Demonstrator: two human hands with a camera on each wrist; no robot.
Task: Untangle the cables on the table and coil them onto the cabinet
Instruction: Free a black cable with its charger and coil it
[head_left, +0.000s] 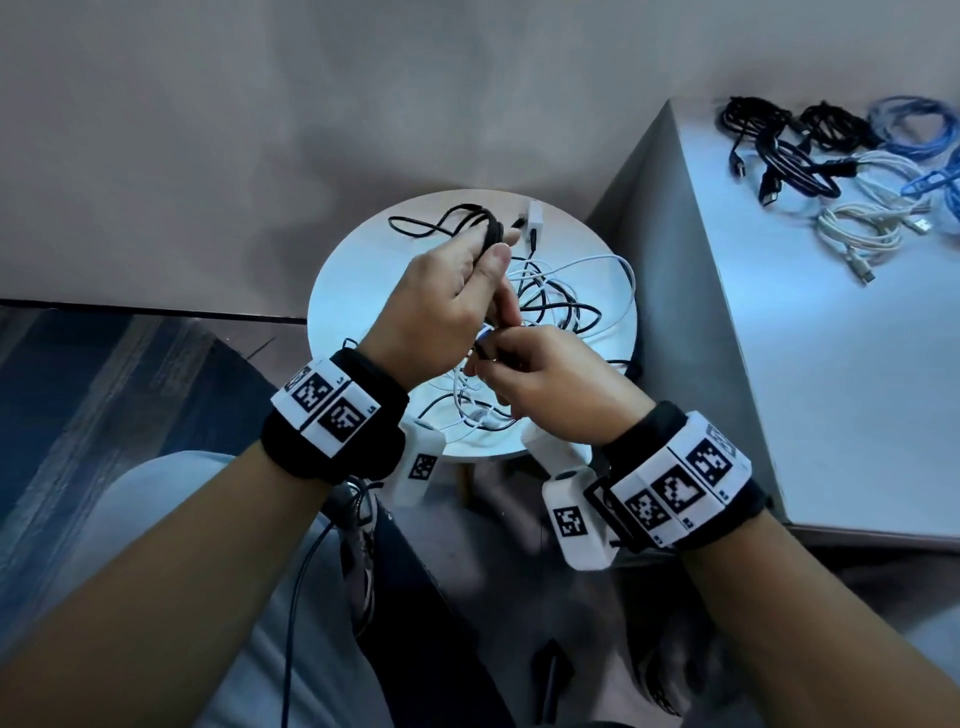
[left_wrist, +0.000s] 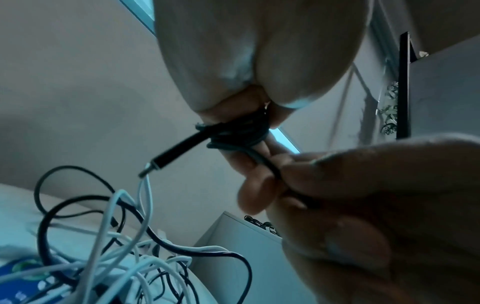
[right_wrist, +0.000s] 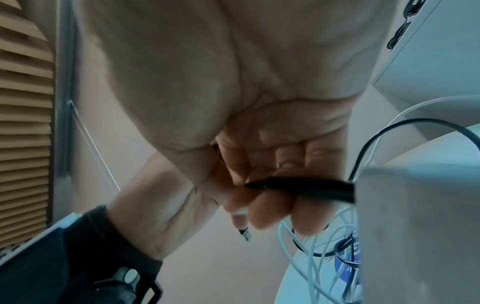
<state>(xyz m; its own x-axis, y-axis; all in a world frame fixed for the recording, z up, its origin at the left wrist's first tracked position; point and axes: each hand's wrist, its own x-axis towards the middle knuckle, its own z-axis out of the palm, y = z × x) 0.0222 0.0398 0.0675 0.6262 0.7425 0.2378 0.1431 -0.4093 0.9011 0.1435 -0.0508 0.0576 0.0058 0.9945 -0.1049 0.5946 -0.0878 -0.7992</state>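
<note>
Two hands (head_left: 441, 306); one round table (head_left: 353, 291); one cabinet (head_left: 831, 364); one white adapter (head_left: 535, 215); cables uncountable.

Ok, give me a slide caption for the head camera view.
Both hands wind a black cable above the tangle on the round table; coiled cables lie on the cabinet.

Seen from below, the right hand (right_wrist: 259, 174) curls its fingers (right_wrist: 265, 207) round a black cable (right_wrist: 306, 188), its metal-tipped plug (right_wrist: 245, 233) pointing down beneath them. The left wrist's black strap (right_wrist: 85, 242) sits lower left. White and black cables (right_wrist: 311, 242) tangle on the round bench (right_wrist: 293, 275); slatted blinds (right_wrist: 23, 123) fill the left edge.
</note>
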